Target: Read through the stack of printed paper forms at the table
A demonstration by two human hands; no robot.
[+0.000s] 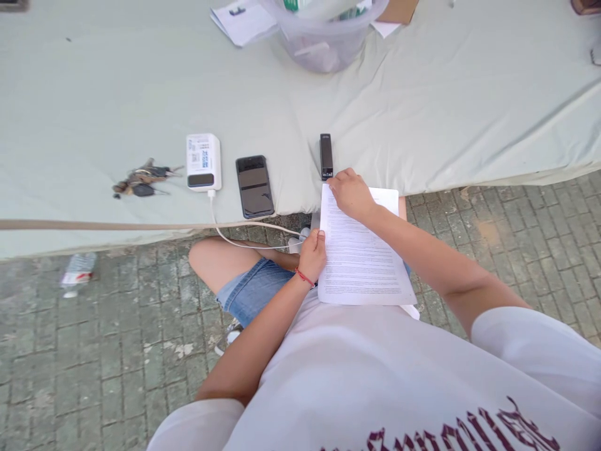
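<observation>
2 hands rest on a stack of printed sheets [361,257] lying on the person's lap, just off the near edge of the desk [94,94]. Left hand [312,254]: fingers curled, pinching the left margin of the sheets about midway down; red cord at the wrist. Right hand [350,193]: fingers pressed together and bent, lying flat on the top left corner of the sheets, fingertips just beside the near end of a black stapler [325,155]. Stapler sits upright on the desk near the near edge, whether it touches the fingers cannot be told. Desk is covered by a pale green cloth. Left of the stapler along the near edge: 1 black phone [254,185] face up, then 1 white power bank [203,161] with a white cable [235,238] running off the edge toward the lap, then 1 bunch of keys [143,178]. Far edge: clear plastic bag [323,37] with loose papers [244,22] beside it. Plastic bottle [77,272] lies on the paving below the desk, left side.
</observation>
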